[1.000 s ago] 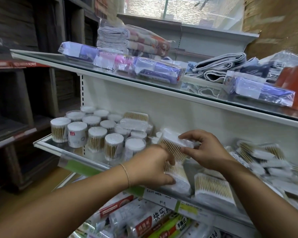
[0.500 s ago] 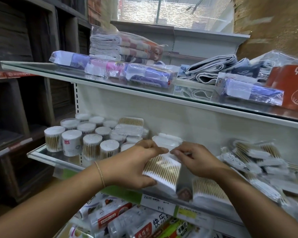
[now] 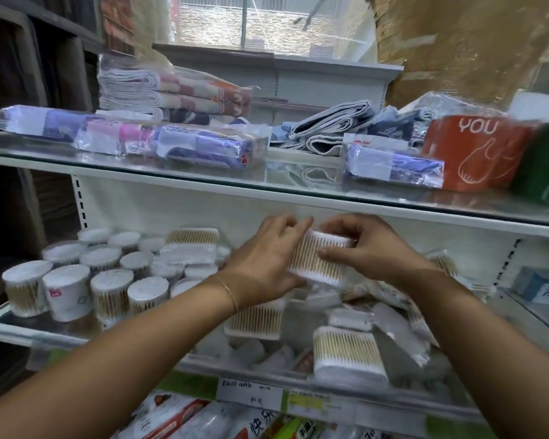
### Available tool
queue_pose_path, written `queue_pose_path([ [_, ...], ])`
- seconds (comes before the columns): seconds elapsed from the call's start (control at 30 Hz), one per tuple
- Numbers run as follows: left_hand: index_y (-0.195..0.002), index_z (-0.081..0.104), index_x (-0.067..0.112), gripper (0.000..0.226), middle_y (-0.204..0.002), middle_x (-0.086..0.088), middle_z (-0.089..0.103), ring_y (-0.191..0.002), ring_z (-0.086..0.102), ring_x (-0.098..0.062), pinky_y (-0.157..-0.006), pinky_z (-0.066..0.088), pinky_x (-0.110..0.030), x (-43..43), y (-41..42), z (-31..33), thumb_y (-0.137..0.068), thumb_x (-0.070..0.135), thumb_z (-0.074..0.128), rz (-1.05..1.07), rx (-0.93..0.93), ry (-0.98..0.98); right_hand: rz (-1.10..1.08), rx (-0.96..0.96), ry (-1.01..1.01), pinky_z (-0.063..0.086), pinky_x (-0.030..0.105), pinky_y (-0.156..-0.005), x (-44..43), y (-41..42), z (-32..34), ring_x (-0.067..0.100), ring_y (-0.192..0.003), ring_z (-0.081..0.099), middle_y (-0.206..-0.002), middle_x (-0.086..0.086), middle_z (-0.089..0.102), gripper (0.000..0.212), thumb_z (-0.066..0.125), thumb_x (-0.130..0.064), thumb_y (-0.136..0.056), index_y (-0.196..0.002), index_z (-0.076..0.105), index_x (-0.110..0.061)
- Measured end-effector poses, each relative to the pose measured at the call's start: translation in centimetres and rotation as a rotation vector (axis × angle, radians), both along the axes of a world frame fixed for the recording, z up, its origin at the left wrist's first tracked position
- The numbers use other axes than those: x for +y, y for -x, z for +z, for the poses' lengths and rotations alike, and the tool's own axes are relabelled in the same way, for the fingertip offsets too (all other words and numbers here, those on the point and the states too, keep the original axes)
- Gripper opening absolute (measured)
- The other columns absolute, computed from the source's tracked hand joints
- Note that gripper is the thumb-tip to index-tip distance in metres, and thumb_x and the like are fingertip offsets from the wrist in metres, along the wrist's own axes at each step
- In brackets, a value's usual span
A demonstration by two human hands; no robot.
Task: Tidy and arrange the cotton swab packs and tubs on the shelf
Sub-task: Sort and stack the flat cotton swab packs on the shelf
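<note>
Left hand (image 3: pixel 267 258) and right hand (image 3: pixel 371 248) both grip one swab pack (image 3: pixel 317 259) right of the tubs (image 3: pixel 108 274). Slippery film: it could slide out onto loose packs (image 3: pixel 346 356) below.

Two bare hands holding one pack between them

Both arms reach up and forward — the left arm from the lower left, the right arm from the lower right — and the hands meet in the middle. The left hand (image 3: pixel 267 258) grips the left side of the swab pack (image 3: pixel 322 261), with its fingers up by the top edge. The right hand (image 3: pixel 373 248) grips the right side, fingers curled over the top and thumb pressed on the front. The backs of both hands face the camera. A thin bracelet (image 3: pixel 230 291) sits on the left wrist.
</note>
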State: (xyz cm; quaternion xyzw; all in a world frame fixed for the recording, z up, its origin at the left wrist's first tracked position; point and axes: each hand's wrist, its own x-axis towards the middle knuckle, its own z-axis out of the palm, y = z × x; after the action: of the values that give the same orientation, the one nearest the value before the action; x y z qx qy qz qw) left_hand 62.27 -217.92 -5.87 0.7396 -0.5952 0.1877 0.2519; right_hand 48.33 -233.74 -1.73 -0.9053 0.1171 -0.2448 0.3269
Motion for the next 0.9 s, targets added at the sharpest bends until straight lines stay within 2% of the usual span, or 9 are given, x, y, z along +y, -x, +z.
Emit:
queue_pose_path([
  [0.07, -0.156, 0.006, 0.020, 0.103, -0.158, -0.004, 0.017, -0.144, 0.018, -0.020, -0.119, 0.023, -0.036, -1.0, -0.2, -0.3, -0.081, 0.053, 0.070, 0.032, 0.136, -0.082, -0.144, -0.042, -0.011, 0.056, 0.029, -0.087, -1.2, 0.2, -0.4, 0.002, -0.089, 0.069, -0.099, -0.011, 0.074, 0.034, 0.083, -0.024, -0.078, -0.110, 0.072, -0.028],
  [0.13, -0.155, 0.011, 0.018, 0.091, -0.161, -0.002, 0.013, -0.147, 0.014, -0.018, -0.117, 0.015, -0.029, -1.8, -0.4, -0.9, -0.089, 0.055, 0.059, 0.050, 0.163, -0.251, -0.273, -0.093, -0.016, 0.053, 0.028, -0.094, -2.2, 0.2, -1.0, 0.006, -0.097, 0.067, -0.107, -0.008, 0.072, 0.041, 0.083, -0.024, -0.077, -0.117, 0.071, -0.023],
  [0.23, -0.152, 0.024, 0.020, 0.074, -0.162, -0.005, 0.017, -0.146, 0.019, -0.027, -0.118, 0.019, -0.040, -3.2, -1.0, -2.2, -0.093, 0.060, 0.044, 0.096, -0.015, -0.509, -0.336, -0.156, -0.051, 0.050, 0.027, -0.095, -3.3, 0.2, -2.0, 0.010, -0.102, 0.066, -0.110, -0.005, 0.072, 0.043, 0.083, -0.021, -0.077, -0.118, 0.071, -0.019],
  [0.33, -0.152, 0.025, 0.024, 0.076, -0.164, -0.002, 0.010, -0.148, 0.012, -0.031, -0.118, 0.015, -0.050, -4.3, -1.3, -3.1, -0.090, 0.067, 0.037, 0.159, -0.073, -0.693, -0.346, -0.161, -0.028, 0.047, 0.020, -0.090, -3.6, 0.2, -2.5, 0.008, -0.100, 0.065, -0.112, -0.004, 0.071, 0.042, 0.081, -0.022, -0.079, -0.120, 0.071, -0.019],
  [0.43, -0.147, 0.036, 0.021, 0.078, -0.164, -0.002, 0.007, -0.148, 0.011, -0.030, -0.118, 0.014, -0.052, -4.6, -1.5, -3.3, -0.086, 0.069, 0.041, 0.169, -0.087, -0.720, -0.315, -0.122, 0.102, 0.041, 0.016, -0.086, -3.5, -0.1, -3.0, 0.005, -0.099, 0.061, -0.114, -0.007, 0.069, 0.040, 0.078, -0.025, -0.081, -0.120, 0.069, -0.023],
  [0.57, -0.147, 0.036, 0.019, 0.088, -0.162, 0.000, 0.016, -0.143, 0.021, -0.027, -0.116, 0.020, -0.049, -4.5, -2.4, -3.6, -0.079, 0.072, 0.046, 0.157, -0.108, -0.710, -0.280, -0.009, 0.300, 0.039, 0.023, -0.089, -3.1, -1.0, -3.4, 0.014, -0.108, 0.054, -0.120, -0.004, 0.059, 0.040, 0.072, -0.032, -0.086, -0.124, 0.062, -0.031],
  [0.63, -0.148, 0.035, 0.018, 0.090, -0.160, 0.000, 0.020, -0.141, 0.024, -0.028, -0.116, 0.021, -0.049, -4.3, -2.5, -3.5, -0.077, 0.072, 0.047, 0.165, -0.101, -0.712, -0.273, 0.039, 0.329, 0.036, 0.024, -0.088, -2.8, -1.7, -3.5, 0.016, -0.111, 0.052, -0.120, -0.003, 0.055, 0.042, 0.069, -0.033, -0.087, -0.128, 0.058, -0.032],
  [0.8, -0.151, 0.028, 0.016, 0.096, -0.163, -0.001, 0.011, -0.143, 0.018, -0.033, -0.117, 0.017, -0.051, -3.9, -2.5, -3.3, -0.076, 0.072, 0.050, 0.224, -0.075, -0.757, -0.242, 0.057, 0.324, 0.032, 0.022, -0.084, -2.6, -3.3, -4.3, 0.017, -0.110, 0.051, -0.120, 0.000, 0.054, 0.046, 0.072, -0.027, -0.085, -0.129, 0.058, -0.029],
  [0.9, -0.152, 0.025, 0.022, 0.097, -0.159, -0.002, 0.019, -0.140, 0.021, -0.037, -0.116, 0.019, -0.051, -3.9, -2.4, -3.5, -0.074, 0.074, 0.049, 0.256, -0.041, -0.739, -0.220, 0.043, 0.293, 0.032, 0.019, -0.087, -2.6, -4.1, -4.6, 0.017, -0.111, 0.051, -0.121, 0.000, 0.055, 0.050, 0.075, -0.019, -0.082, -0.129, 0.059, -0.026],
])
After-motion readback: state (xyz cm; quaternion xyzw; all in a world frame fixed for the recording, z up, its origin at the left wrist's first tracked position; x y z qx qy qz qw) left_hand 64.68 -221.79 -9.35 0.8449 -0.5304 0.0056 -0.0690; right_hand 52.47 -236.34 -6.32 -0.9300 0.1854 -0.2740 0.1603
